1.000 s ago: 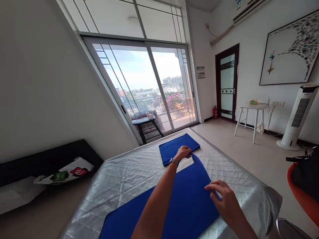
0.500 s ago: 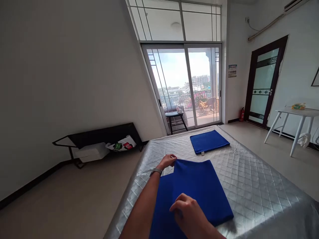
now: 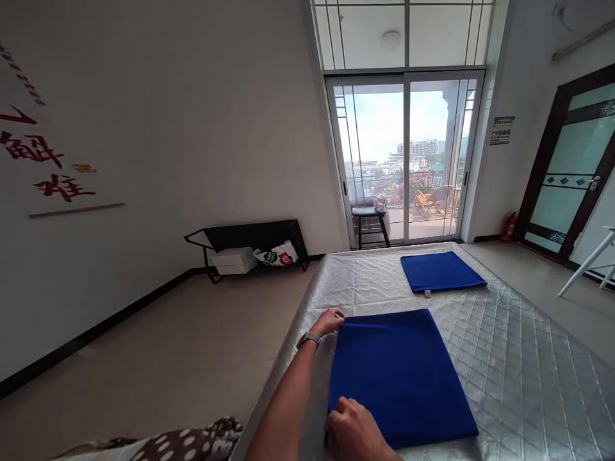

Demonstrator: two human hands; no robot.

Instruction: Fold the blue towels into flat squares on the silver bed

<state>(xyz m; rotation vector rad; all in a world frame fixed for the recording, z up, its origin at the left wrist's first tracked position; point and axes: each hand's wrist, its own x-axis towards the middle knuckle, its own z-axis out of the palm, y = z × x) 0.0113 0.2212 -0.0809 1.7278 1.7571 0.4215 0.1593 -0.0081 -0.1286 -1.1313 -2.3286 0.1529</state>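
A folded blue cloth [image 3: 398,374] lies flat on the silver quilted table cover [image 3: 519,358]. My left hand [image 3: 329,320], with a watch on its wrist, pinches the cloth's far left corner. My right hand [image 3: 353,429] is closed on the near left corner, at the bottom of the view. A second, smaller folded blue cloth [image 3: 442,272] with a small white tag lies farther back on the cover, clear of both hands.
A low black shelf [image 3: 250,238] with a white box and a bag stands against the left wall. A dark stool [image 3: 369,214] stands by the sliding glass door. White table legs [image 3: 593,259] show at the right. Spotted fabric [image 3: 192,442] lies at bottom left.
Both hands carried the cloth's right half over to the left edge, so it now lies folded and narrower. My view has swung to the left.
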